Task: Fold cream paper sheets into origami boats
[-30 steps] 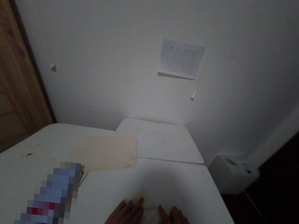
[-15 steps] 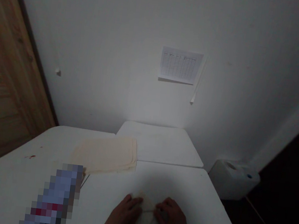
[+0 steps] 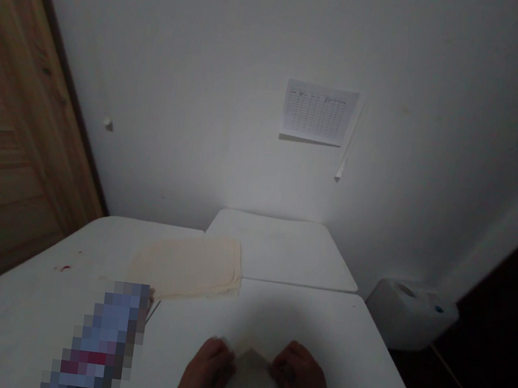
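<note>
At the desk's near edge, a cloth is pinched by its upper corners in the closed left hand and right hand, apparently to keep it spread.

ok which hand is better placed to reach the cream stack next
Left, probably: the cream stack lies ahead and left of the left hand, while the right hand, at the other edge of the pale cloth, would have to cross over.

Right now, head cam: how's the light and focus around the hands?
Head view: dim and grainy; a shadow darkens the table around the left hand and right hand; the pale sheet between them is soft, low-contrast; a pixelated block masks something left.
</note>
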`<state>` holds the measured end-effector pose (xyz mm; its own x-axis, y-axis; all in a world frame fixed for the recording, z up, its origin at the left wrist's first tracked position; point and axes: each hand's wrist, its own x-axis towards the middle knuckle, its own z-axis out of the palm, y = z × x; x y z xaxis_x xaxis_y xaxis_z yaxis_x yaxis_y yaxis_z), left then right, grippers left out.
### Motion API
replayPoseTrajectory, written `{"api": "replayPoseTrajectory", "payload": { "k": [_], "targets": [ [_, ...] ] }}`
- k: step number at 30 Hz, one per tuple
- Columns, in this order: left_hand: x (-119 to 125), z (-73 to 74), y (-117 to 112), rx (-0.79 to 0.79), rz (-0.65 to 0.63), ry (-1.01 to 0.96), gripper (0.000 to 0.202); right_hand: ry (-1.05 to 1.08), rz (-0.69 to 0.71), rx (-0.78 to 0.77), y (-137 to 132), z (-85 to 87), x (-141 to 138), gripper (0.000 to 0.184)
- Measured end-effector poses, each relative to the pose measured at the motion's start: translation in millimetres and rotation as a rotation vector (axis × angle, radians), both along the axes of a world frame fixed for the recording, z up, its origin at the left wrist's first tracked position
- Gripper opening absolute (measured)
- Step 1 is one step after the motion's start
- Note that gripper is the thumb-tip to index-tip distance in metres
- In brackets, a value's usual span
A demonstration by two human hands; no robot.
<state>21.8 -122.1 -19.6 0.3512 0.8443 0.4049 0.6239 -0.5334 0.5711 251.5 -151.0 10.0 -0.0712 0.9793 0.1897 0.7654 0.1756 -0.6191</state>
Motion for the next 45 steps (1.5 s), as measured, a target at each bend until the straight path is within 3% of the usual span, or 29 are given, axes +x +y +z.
{"api": "replayPoseTrajectory", "payload": {
  "k": [6,11,19,32,36,40,43,45],
  "targets": [
    [-5.1,7.3,2.6,0.056,-0.106,0.009,0.018,-0.041,0.205,0.052,6.4,-2.8,6.8,0.023],
    [-12.1,3.7,2.4,0.08,-0.03,0.013,0.019,-0.054,0.118,-0.008,9.5,-5.4,5.8,0.028],
    [-8.0,6.5,2.7,-0.051,0.069,0.121,0.02,-0.07,0.014,-0.054,8.0,0.0,-0.9,0.028],
    [-1.7,20.3,5.7,-0.214,0.165,0.166,0.013,-0.197,0.005,-0.079,10.3,11.4,-7.0,0.024],
    [1.9,17.7,4.5,-0.143,0.185,0.175,0.015,-0.208,-0.015,-0.081,10.3,16.0,-8.8,0.026],
    [5.9,10.4,3.4,0.059,-0.011,0.19,0.036,-0.253,-0.004,-0.097,13.5,20.2,-9.3,0.029],
    [5.6,1.9,3.9,0.202,-0.233,0.305,0.052,-0.277,0.007,-0.113,16.5,22.2,-8.8,0.029],
    [3.7,-4.1,4.9,0.274,-0.296,0.4,0.056,-0.292,0.013,-0.115,17.7,23.2,-8.3,0.03]
  ]
}}
